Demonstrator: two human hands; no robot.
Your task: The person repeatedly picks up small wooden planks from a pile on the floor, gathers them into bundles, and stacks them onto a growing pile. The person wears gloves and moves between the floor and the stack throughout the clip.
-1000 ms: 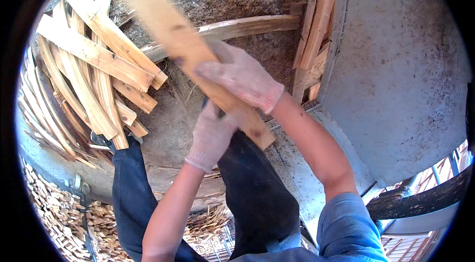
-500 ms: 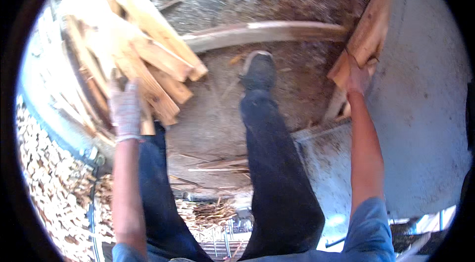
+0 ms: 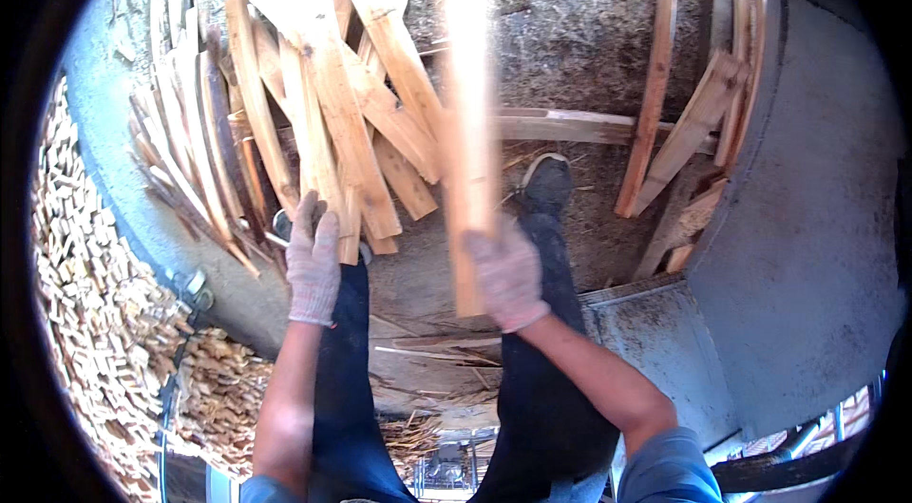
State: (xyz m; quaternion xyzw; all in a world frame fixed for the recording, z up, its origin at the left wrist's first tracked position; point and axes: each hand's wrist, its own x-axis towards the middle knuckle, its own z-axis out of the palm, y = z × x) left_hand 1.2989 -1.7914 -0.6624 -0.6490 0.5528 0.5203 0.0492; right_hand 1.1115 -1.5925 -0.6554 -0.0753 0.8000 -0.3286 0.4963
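My right hand (image 3: pixel 508 270), in a knitted work glove, grips the near end of a long wooden board (image 3: pixel 472 161). The board stretches away from me, blurred by motion, its far part bright in the glare. At the left, a pile of wooden boards (image 3: pixel 347 123) lies fanned out, their ends pointing toward me. My left hand (image 3: pixel 313 261), gloved too, is at the near ends of the pile, its fingers stretched out along one board. It does not wrap round anything that I can see.
Several boards (image 3: pixel 651 85) lean at the right beside a grey metal panel (image 3: pixel 807 237). A wooden beam (image 3: pixel 560 126) crosses the ground beyond my foot. Thin dark-edged slabs (image 3: pixel 204 113) lie left of the pile. Cut wood pieces (image 3: pixel 90 303) heap at the lower left.
My right hand has swung from the right side to the middle, bringing a board with it. My left hand stays at the pile's near ends. The view has shifted.
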